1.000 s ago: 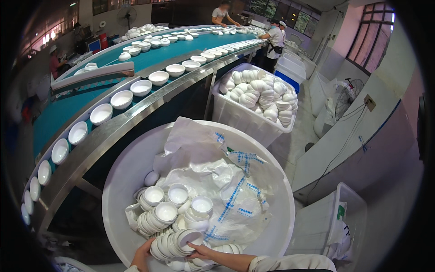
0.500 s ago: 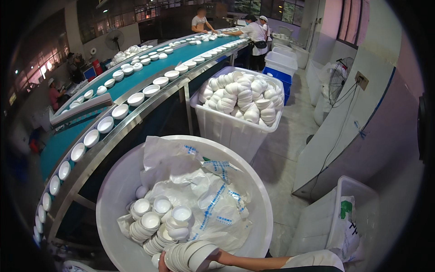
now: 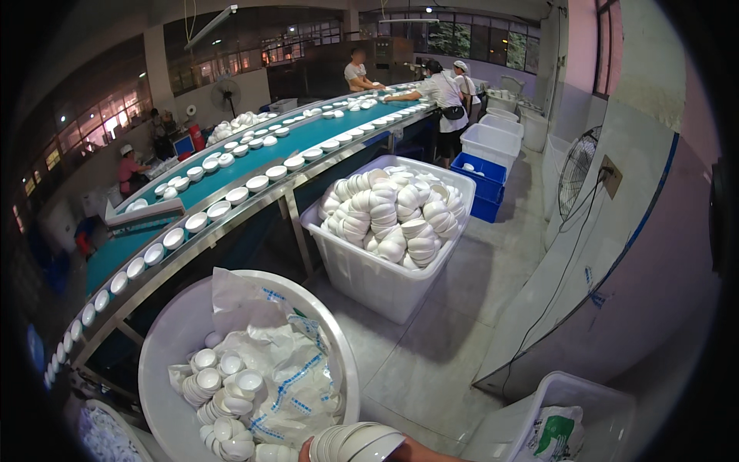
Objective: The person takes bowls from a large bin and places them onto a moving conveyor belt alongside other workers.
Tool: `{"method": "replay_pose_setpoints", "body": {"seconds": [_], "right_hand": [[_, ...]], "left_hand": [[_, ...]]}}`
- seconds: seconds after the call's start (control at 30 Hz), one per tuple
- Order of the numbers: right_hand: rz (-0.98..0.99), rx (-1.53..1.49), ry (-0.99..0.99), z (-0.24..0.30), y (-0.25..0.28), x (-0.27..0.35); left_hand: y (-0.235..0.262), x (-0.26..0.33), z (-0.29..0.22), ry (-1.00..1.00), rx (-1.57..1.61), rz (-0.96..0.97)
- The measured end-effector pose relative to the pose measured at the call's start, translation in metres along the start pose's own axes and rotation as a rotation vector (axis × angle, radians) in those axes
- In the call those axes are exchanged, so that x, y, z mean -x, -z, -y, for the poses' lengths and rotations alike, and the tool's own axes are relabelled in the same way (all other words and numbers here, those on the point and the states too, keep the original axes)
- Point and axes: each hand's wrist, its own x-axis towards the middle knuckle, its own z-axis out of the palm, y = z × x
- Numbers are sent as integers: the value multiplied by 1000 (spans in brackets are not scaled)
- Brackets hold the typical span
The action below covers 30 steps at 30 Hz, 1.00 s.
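Note:
A nested stack of white bowls (image 3: 356,443) lies sideways at the lower edge, between my two hands. At its left end, the fingers of my left hand (image 3: 305,450) curl against the outermost bowl; only a bit of that hand shows. My right hand (image 3: 412,450) is at the other end, mostly covered by the wide bowl there, with the forearm running off to the right. Just beyond the stack stands a big round white tub (image 3: 345,362). Stacks of small white bowls (image 3: 208,379) rest in it beside a crumpled white plastic sheet (image 3: 296,369) with blue print.
A curved green conveyor (image 3: 308,127) carries rows of white bowls on the left. Ahead stands a rectangular white bin (image 3: 377,289) heaped with bowls. Blue crates (image 3: 481,192) and several people are farther back. A wall fan (image 3: 579,173) and another white bin (image 3: 539,400) are at right.
My view has swung up and to the right, so the tub sits lower and more to the left. The bowl stack, still between my hands, has shifted right, away from the bowls in the tub.

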Motion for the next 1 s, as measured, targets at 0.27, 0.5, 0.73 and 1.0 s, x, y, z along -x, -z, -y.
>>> {"method": "replay_pose_setpoints", "body": {"seconds": [0.27, 0.5, 0.73, 1.0], "right_hand": [[182, 99, 115, 31, 83, -69], [181, 189, 239, 163, 158, -114], [205, 257, 282, 248, 211, -168], [279, 251, 275, 302, 279, -234]], "left_hand": [[-67, -55, 5, 7, 17, 41], [-122, -162, 3, 54, 116, 133], [-185, -236, -20, 50, 167, 163], [-254, -302, -43, -99, 245, 89]]}}
